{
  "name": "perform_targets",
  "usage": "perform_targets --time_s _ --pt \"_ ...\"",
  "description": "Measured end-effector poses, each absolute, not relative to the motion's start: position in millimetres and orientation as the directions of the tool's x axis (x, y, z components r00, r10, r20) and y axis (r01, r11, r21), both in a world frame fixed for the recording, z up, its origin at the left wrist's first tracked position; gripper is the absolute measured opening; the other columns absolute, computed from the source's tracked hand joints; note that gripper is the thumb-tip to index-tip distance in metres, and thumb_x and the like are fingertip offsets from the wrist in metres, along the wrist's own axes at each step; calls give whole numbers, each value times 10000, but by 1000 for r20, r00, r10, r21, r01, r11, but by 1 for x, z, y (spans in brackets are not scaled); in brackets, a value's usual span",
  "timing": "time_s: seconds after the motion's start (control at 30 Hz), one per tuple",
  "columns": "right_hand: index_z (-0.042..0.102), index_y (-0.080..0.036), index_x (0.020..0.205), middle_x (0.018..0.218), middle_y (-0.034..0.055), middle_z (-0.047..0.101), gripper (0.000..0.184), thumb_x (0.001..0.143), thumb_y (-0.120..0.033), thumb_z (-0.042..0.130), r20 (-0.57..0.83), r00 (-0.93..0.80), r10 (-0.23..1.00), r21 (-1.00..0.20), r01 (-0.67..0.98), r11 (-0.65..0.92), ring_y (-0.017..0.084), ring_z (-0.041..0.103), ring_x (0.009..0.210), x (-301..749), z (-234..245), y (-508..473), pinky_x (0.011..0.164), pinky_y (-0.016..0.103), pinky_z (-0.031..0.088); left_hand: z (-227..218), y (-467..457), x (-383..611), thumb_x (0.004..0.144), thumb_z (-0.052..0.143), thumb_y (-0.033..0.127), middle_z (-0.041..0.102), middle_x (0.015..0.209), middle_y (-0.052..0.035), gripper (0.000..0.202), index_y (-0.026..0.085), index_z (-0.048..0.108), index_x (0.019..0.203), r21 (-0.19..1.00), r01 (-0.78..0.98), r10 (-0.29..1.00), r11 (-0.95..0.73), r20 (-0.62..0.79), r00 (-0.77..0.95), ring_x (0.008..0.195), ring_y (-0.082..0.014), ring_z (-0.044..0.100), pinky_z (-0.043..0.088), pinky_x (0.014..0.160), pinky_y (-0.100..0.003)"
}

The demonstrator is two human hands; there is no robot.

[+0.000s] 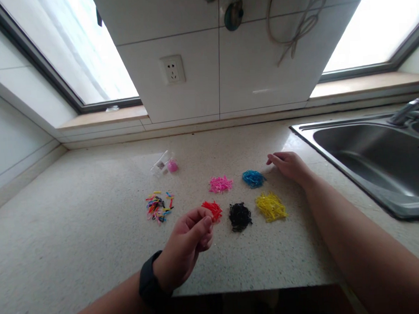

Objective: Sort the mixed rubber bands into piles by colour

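My left hand [190, 233], wearing a black wristband, is closed in a pinch right beside the pile of red elastic bands [214, 210] and covers part of it. What its fingertips hold, if anything, I cannot make out. My right hand [287, 165] rests by the blue elastic bands [253, 178], fingers curled together; anything between them is hidden or too small. Black elastic bands [240, 216] and yellow elastic bands [271, 206] lie nearer the front. Behind the red ones are pink elastic bands [220, 184]. A mixed-colour heap of bands [159, 208] lies to the left.
A clear plastic packet [161, 162] and a pink round object [172, 166] lie at the back left of the speckled countertop [94, 228]. A steel sink [354, 168] with a faucet [412, 109] is on the right. The wall behind carries a socket [173, 69].
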State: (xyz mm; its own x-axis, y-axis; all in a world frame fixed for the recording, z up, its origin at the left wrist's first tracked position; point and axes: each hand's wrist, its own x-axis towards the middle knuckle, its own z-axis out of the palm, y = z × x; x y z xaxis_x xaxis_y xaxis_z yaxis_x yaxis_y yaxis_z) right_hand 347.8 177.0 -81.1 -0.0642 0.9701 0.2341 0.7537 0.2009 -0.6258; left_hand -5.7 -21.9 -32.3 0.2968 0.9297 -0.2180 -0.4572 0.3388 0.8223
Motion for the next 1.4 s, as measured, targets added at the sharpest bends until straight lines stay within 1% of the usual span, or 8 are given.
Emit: perform_targets --time_s 0.2,0.37,0.63,1.07,1.17,1.23,1.33,1.4 --pt "755 -156 760 510 -20 437 524 877 -587 479 239 -47 970 -636 747 193 149 410 527 347 -79 176 559 303 323 -39 -20 -12 768 806 385 396 588 56 247 195 656 814 893 -368 954 259 -177 242 499 -66 262 198 486 -237" --pt "754 -155 770 506 -31 403 523 876 -589 482 228 -40 973 -649 738 183 145 389 521 347 -78 176 552 303 316 -40 -21 -18 786 794 384 462 622 34 211 201 697 824 940 -285 966 189 -126 226 532 -74 310 250 507 -234" --pt "754 -154 774 510 -31 405 518 879 -583 484 219 -36 975 -654 736 174 143 387 522 347 -79 177 551 303 309 -38 -20 -17 735 835 384 512 633 20 220 210 709 781 947 -275 974 167 -116 192 537 -82 355 282 516 -241" --pt "760 -154 797 554 -13 496 522 876 -587 480 193 -35 981 -656 738 156 137 436 520 349 -84 181 540 288 321 -34 -19 -19 795 791 351 540 678 28 217 175 669 827 962 -230 971 146 -94 222 565 -60 377 317 533 -196" --pt "765 -155 809 587 -2 533 521 875 -588 484 194 -31 981 -657 738 153 140 462 533 350 -85 182 551 290 339 -28 -13 -24 813 759 364 588 727 4 214 172 668 844 994 -78 975 81 -62 215 607 -82 446 358 560 -211" --pt "767 -156 816 593 1 542 522 874 -590 482 189 -29 982 -660 736 149 141 469 536 351 -85 182 551 289 344 -26 -6 -29 831 725 351 595 722 -4 188 171 674 851 991 134 975 -1 -29 223 617 -99 464 364 557 -224" --pt "769 -157 816 594 6 551 521 869 -591 486 183 -29 983 -661 736 144 145 479 541 351 -85 183 553 290 349 -30 9 -40 851 674 295 604 712 -8 117 180 693 845 859 476 963 -189 67 261 621 -116 469 363 560 -244" --pt "771 -157 813 598 10 563 520 863 -592 490 184 -26 983 -660 737 143 147 484 543 350 -84 183 558 292 353 -36 17 -47 853 658 260 635 750 -15 84 191 705 859 744 609 951 -273 114 287 648 -127 499 385 594 -259"
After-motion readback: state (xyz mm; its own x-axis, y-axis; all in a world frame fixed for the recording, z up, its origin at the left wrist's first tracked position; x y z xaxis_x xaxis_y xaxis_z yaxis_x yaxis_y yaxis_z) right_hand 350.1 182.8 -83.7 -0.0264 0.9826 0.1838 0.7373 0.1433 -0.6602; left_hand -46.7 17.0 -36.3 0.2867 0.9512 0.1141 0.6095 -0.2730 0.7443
